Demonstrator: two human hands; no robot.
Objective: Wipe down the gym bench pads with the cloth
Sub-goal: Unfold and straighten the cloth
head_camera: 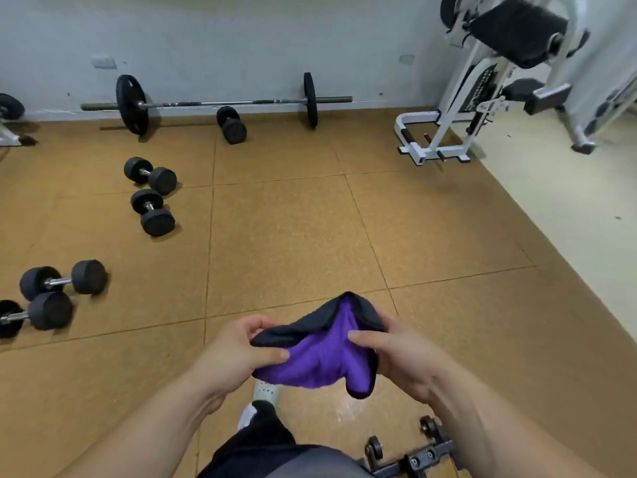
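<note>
Purple, dark-backed cloth (320,353) sags bunched, pinched by left hand (241,353) and right hand (396,357).

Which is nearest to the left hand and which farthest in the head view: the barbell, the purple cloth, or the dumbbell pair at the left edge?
From the left hand:
1. Purple cloth, pinched in that hand, right in front of the person.
2. Dumbbell pair, on the floor off to the left.
3. Barbell, far ahead, lying along the wall.

head | worn on person | faces forward-down | hands near | floor (293,236) beyond
</note>
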